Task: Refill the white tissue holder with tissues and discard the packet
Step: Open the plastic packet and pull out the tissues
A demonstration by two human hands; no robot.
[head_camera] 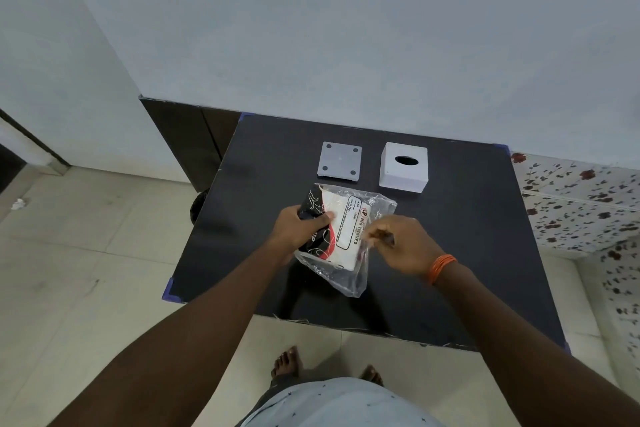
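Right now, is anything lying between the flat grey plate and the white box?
No. In the head view, only bare black table shows between the grey plate and the white tissue holder.

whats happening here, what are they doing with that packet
A person stands at a dark table holding a plastic tissue packet just above it. The left hand grips the packet's printed side while the right hand pinches the clear wrap, apparently opening it. Behind it sit the white tissue holder, oval slot up, and its detached grey base plate. The tissues are still inside the packet.
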